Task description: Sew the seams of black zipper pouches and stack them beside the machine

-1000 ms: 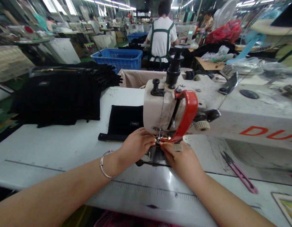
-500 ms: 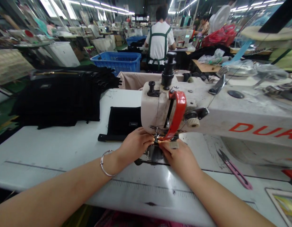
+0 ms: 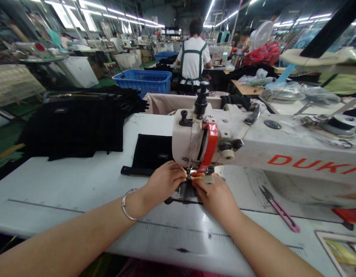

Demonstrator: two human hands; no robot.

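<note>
A black fabric panel with a small label lies on the machine table, its right part out of sight behind the sewing machine's head. My left hand, with a bracelet at the wrist, is closed at the panel's near right edge, fingertips pinched just left of the presser foot. Close on the foot's right side, my right hand is pinched too, beneath the red lever guard. Only a dark bit of the fabric shows between the two hands' fingertips; the rest there is hidden.
A stack of black fabric pieces sits at the table's left. Pink-handled thread snips lie right of my right hand. Behind the table are a fabric-lined bin, a blue basket and a seated co-worker. A ruler strip runs along the front.
The camera view has shifted slightly, so the machine sits a little lower and further left. Both hands stay pinched beside the presser foot, and the panel looks nearly unmoved.
</note>
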